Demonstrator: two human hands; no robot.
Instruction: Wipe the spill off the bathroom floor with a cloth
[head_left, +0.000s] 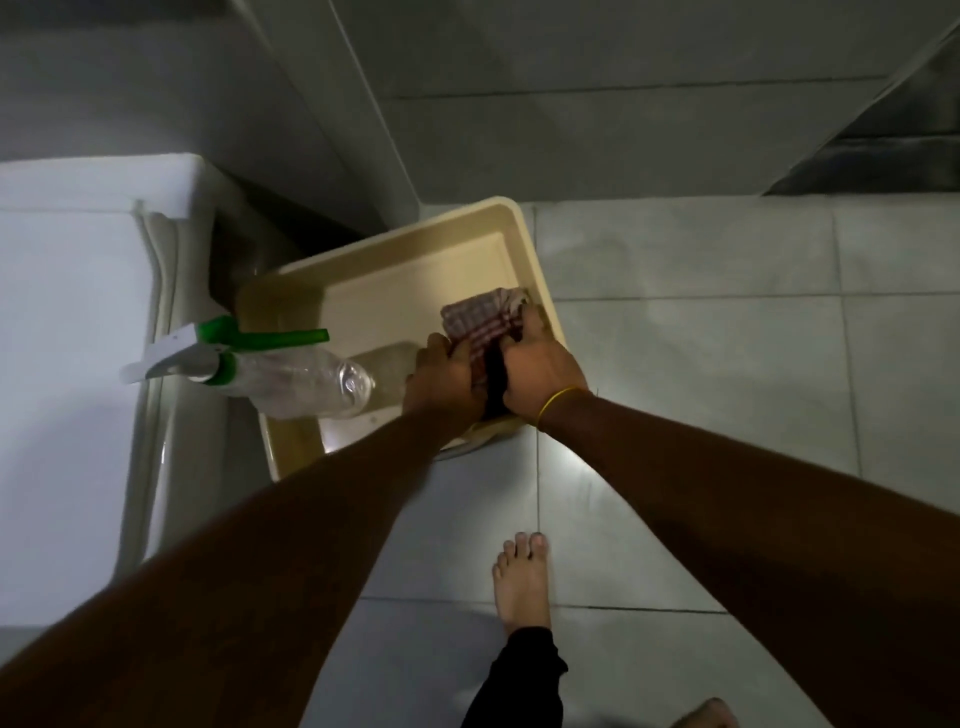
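A red-and-white checked cloth (480, 319) is bunched up over the right side of a beige plastic tub (395, 249) that stands on the grey tiled floor. Both hands grip the cloth from its near end. My left hand (441, 376) holds its left part, my right hand (540, 371), with a yellow band at the wrist, holds its right part. The section of cloth between the hands is dark and squeezed together. I cannot make out a spill on the floor tiles (675, 364).
A clear spray bottle (291, 382) with a green-and-white trigger head lies across the tub's left rim. A white toilet (67, 338) stands at the left, walls rise behind. My bare foot (522, 582) is on the tiles below the tub.
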